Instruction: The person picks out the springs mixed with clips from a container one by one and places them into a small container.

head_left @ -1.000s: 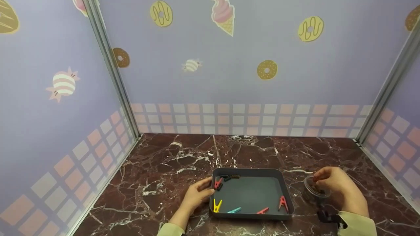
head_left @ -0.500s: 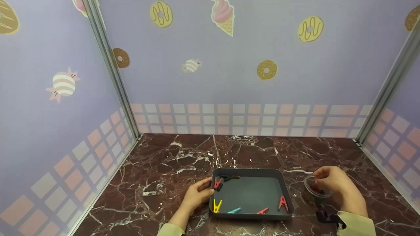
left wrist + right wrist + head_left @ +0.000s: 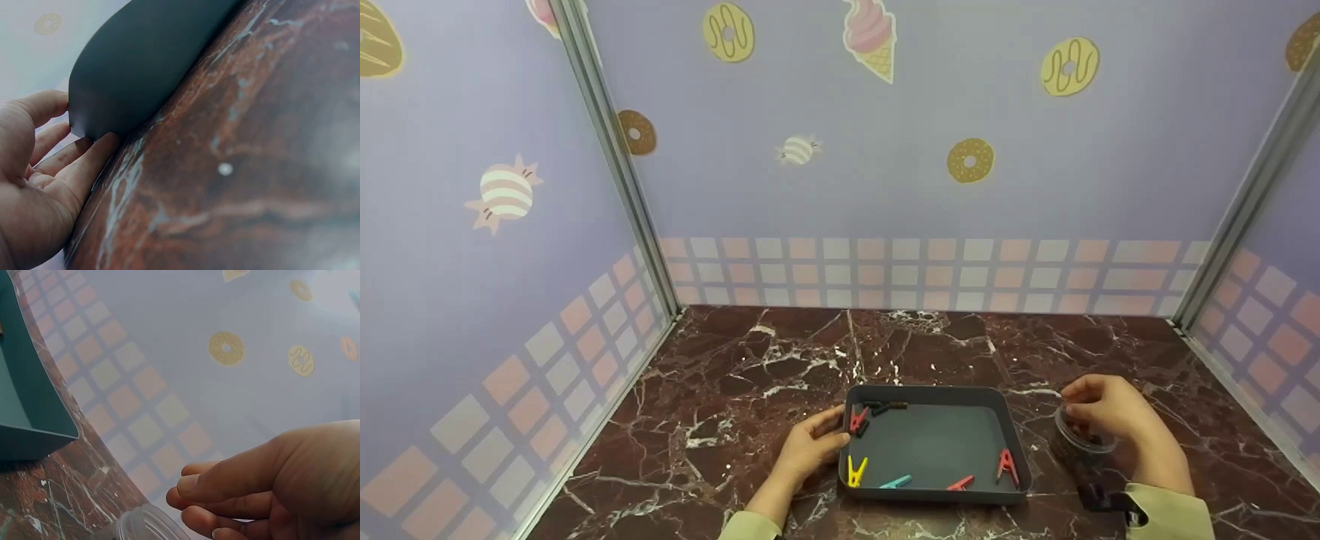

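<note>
In the head view, my left hand (image 3: 810, 446) rests its fingertips against the left outer wall of a dark grey tray (image 3: 937, 495). Seen from the left wrist, the fingers touch the tray's outer side (image 3: 129, 62) low at a corner. The tray holds a yellow clothespin (image 3: 856, 472), a blue one (image 3: 897, 481), several red clothespins (image 3: 1006, 466) and short dark sticks (image 3: 898, 405). My right hand (image 3: 1110, 409) hovers over a clear round jar (image 3: 1086, 448) with reddish and dark things inside. Thumb and fingers lie close together, with nothing visible between them.
The tray and jar stand on a dark red marbled tabletop (image 3: 780, 345). Patterned panels (image 3: 930, 195) enclose it at the back and on both sides, with metal posts (image 3: 622, 165) at the corners.
My right hand has risen a little from the jar's mouth and shifted left. A red thing seen by its fingertips earlier now shows inside the jar. The left hand and tray stay still.
</note>
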Action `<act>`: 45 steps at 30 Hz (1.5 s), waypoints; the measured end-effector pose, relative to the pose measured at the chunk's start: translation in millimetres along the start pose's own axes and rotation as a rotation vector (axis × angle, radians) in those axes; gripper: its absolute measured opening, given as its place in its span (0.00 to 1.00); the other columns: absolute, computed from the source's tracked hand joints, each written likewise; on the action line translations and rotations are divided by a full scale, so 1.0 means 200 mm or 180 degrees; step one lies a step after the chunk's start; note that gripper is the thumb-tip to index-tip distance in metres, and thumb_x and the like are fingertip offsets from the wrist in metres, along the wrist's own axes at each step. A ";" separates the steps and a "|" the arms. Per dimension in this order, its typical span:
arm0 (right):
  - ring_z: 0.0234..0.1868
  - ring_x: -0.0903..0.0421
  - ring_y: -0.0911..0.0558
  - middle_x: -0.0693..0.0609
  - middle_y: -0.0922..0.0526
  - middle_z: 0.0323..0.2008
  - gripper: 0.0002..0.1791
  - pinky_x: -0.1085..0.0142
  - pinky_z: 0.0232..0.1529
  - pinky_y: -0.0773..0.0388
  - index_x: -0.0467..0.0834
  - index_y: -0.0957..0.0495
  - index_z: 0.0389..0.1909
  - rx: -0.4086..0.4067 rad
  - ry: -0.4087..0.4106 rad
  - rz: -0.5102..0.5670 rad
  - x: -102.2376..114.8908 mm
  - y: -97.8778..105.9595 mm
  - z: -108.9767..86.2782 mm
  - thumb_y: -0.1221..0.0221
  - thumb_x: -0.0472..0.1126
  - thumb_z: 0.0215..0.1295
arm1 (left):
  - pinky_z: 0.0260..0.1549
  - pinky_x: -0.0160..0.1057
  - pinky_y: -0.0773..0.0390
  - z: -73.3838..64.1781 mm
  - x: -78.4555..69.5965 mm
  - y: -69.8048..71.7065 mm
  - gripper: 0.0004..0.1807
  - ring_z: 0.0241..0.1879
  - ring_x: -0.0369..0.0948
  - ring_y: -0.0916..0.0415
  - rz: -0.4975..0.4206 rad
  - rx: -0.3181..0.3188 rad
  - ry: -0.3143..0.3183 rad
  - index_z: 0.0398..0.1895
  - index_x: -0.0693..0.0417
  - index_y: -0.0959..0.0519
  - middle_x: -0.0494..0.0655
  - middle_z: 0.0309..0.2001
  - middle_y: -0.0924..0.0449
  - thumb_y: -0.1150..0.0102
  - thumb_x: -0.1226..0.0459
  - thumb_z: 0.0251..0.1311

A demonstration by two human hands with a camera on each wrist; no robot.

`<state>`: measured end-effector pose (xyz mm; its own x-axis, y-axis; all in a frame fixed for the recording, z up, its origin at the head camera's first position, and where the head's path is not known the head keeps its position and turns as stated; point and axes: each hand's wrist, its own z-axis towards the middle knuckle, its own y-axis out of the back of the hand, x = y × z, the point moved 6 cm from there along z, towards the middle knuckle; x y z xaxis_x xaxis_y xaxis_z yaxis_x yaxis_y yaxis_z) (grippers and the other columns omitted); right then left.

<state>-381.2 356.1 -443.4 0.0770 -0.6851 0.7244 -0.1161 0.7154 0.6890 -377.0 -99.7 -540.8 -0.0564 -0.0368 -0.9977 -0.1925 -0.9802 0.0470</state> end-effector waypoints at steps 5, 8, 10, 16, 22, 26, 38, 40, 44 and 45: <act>0.33 0.51 0.16 0.42 0.12 0.39 0.14 0.58 0.29 0.18 0.31 0.19 0.51 -0.0033 0.0077 -0.0020 0.03 -0.02 0.01 0.38 0.33 0.68 | 0.53 0.43 0.14 0.00 -0.01 0.00 0.33 0.67 0.61 0.25 0.0108 -0.0020 0.0028 0.73 0.65 0.31 0.71 0.70 0.30 0.36 0.67 0.66; 0.31 0.53 0.18 0.41 0.12 0.41 0.14 0.60 0.27 0.21 0.32 0.19 0.52 -0.0077 0.0161 -0.0029 0.05 -0.04 0.01 0.38 0.33 0.68 | 0.52 0.43 0.14 0.00 -0.01 0.00 0.33 0.67 0.61 0.25 0.0109 -0.0038 0.0005 0.73 0.66 0.31 0.71 0.69 0.29 0.36 0.67 0.65; 0.29 0.55 0.19 0.40 0.12 0.41 0.14 0.61 0.26 0.22 0.33 0.19 0.52 -0.0109 0.0227 -0.0040 0.07 -0.05 0.02 0.38 0.34 0.69 | 0.52 0.43 0.14 0.00 -0.01 0.00 0.33 0.66 0.62 0.24 0.0103 -0.0043 -0.0019 0.72 0.67 0.30 0.71 0.69 0.29 0.36 0.68 0.65; 0.27 0.56 0.22 0.39 0.13 0.43 0.15 0.64 0.25 0.24 0.36 0.18 0.53 -0.0166 0.0350 0.0020 0.11 -0.08 0.03 0.37 0.39 0.70 | 0.50 0.40 0.14 0.00 0.00 0.00 0.32 0.66 0.62 0.24 0.0084 -0.0033 -0.0021 0.72 0.67 0.30 0.71 0.69 0.28 0.36 0.68 0.64; 0.33 0.62 0.16 0.37 0.12 0.45 0.16 0.68 0.32 0.17 0.33 0.19 0.54 -0.0067 0.0547 0.0311 0.16 -0.14 0.07 0.38 0.38 0.71 | 0.52 0.42 0.14 0.00 0.00 0.00 0.32 0.66 0.62 0.24 0.0060 -0.0029 -0.0022 0.72 0.68 0.30 0.72 0.69 0.29 0.36 0.69 0.64; 0.38 0.65 0.14 0.34 0.13 0.47 0.17 0.70 0.39 0.15 0.30 0.21 0.56 0.0143 0.0738 0.0548 0.20 -0.20 0.09 0.40 0.37 0.74 | 0.53 0.44 0.14 0.00 0.00 0.00 0.32 0.66 0.62 0.24 0.0072 -0.0029 -0.0054 0.72 0.68 0.30 0.72 0.69 0.29 0.36 0.69 0.64; 0.36 0.60 0.14 0.32 0.12 0.46 0.15 0.70 0.31 0.18 0.31 0.19 0.54 0.0362 0.0922 0.0571 0.32 -0.34 0.13 0.40 0.36 0.72 | 0.51 0.42 0.14 -0.01 -0.01 0.00 0.32 0.65 0.61 0.23 0.0065 -0.0009 -0.0059 0.72 0.69 0.31 0.72 0.70 0.30 0.36 0.68 0.65; 0.36 0.59 0.14 0.32 0.12 0.46 0.15 0.69 0.31 0.18 0.32 0.18 0.53 0.0370 0.0954 0.0504 0.34 -0.36 0.15 0.39 0.37 0.72 | 0.49 0.42 0.13 -0.01 0.00 0.00 0.32 0.65 0.61 0.23 0.0049 -0.0018 -0.0048 0.72 0.69 0.31 0.72 0.70 0.30 0.36 0.68 0.65; 0.40 0.52 0.12 0.33 0.12 0.45 0.14 0.67 0.37 0.15 0.33 0.17 0.51 0.0410 0.0998 0.0430 0.40 -0.41 0.18 0.39 0.37 0.72 | 0.48 0.42 0.13 -0.01 0.00 0.00 0.33 0.63 0.60 0.21 0.0032 -0.0023 -0.0047 0.72 0.68 0.31 0.72 0.69 0.30 0.36 0.68 0.64; 0.40 0.51 0.12 0.33 0.12 0.45 0.13 0.67 0.38 0.15 0.33 0.17 0.51 0.0417 0.1007 0.0424 0.41 -0.42 0.19 0.38 0.37 0.71 | 0.48 0.41 0.13 -0.01 0.00 0.00 0.33 0.63 0.60 0.21 0.0025 -0.0021 -0.0041 0.72 0.68 0.31 0.72 0.69 0.30 0.36 0.68 0.64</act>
<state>-402.2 235.0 -441.9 0.3528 -0.4962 0.7933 -0.2702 0.7577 0.5940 -375.7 -99.3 -540.8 -0.0704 -0.0419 -0.9966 -0.1856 -0.9811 0.0544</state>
